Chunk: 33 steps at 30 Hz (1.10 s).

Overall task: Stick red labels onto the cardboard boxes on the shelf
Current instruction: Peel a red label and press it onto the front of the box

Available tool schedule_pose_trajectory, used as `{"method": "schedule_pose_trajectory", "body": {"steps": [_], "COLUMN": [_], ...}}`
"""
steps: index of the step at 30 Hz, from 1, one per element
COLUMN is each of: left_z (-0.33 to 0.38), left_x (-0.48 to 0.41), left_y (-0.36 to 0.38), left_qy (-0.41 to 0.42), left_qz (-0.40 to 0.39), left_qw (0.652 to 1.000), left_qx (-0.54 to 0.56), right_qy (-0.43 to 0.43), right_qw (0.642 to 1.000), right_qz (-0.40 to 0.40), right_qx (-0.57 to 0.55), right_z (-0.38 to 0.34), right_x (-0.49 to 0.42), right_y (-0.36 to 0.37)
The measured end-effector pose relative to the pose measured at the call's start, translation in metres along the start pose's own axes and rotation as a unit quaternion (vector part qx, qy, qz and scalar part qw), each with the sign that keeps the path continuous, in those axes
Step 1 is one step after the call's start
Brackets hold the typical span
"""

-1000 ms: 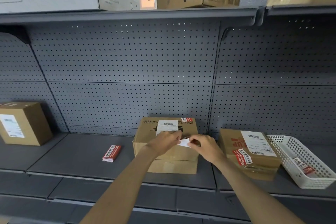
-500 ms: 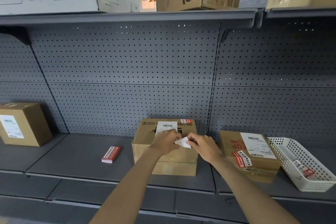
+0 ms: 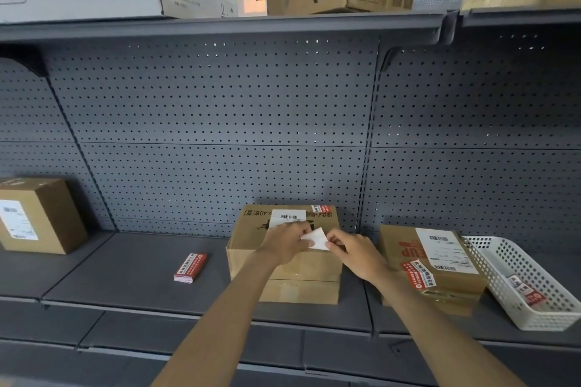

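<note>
a label stack [image 3: 190, 268] lies on the shelf [image 3: 125, 267] left of the middle box [image 3: 301, 289]. over that box the left hand [image 3: 284, 245] and right hand [image 3: 355, 253] pinch one label [image 3: 316, 239], white side showing, fingers curled. further right: the right box [image 3: 405, 248], a basket [image 3: 518, 276].

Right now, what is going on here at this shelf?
A person holds a small white slip with both hands: the left hand and the right hand each pinch it over the middle box. It is probably a label being peeled, though no red shows on it. That box already carries a red label at its far corner, and the right box has one too. A stack of red labels lies on the shelf; the left box shows none.
</note>
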<state>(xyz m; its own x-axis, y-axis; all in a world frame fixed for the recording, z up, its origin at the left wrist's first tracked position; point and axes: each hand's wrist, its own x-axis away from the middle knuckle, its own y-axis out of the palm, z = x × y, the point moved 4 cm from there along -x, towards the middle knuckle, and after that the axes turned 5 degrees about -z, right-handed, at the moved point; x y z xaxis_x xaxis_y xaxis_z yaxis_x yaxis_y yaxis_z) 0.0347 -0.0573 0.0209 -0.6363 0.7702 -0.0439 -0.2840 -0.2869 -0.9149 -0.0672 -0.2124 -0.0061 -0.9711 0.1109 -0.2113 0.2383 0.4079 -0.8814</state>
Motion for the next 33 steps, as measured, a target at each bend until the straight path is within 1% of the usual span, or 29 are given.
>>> {"method": "schedule_pose_trajectory", "body": {"steps": [9, 23, 33], "left_z": [-0.001, -0.001, 0.000], "left_x": [-0.003, -0.013, -0.012], "left_y": [-0.001, -0.001, -0.005], "left_qy": [0.011, 0.013, 0.011], "left_qz": [-0.011, 0.001, -0.031], "left_qw": [1.000, 1.000, 0.999], "left_qx": [-0.020, -0.005, 0.020], "right_qy": [0.003, 0.019, 0.015], "right_qw": [1.000, 0.999, 0.998], "right_qz": [0.025, 0.039, 0.048], "right_qx": [-0.018, 0.012, 0.033], "right_z": [0.002, 0.004, -0.002], "right_x": [-0.001, -0.009, -0.013], "right_y": [-0.001, -0.003, -0.008]}}
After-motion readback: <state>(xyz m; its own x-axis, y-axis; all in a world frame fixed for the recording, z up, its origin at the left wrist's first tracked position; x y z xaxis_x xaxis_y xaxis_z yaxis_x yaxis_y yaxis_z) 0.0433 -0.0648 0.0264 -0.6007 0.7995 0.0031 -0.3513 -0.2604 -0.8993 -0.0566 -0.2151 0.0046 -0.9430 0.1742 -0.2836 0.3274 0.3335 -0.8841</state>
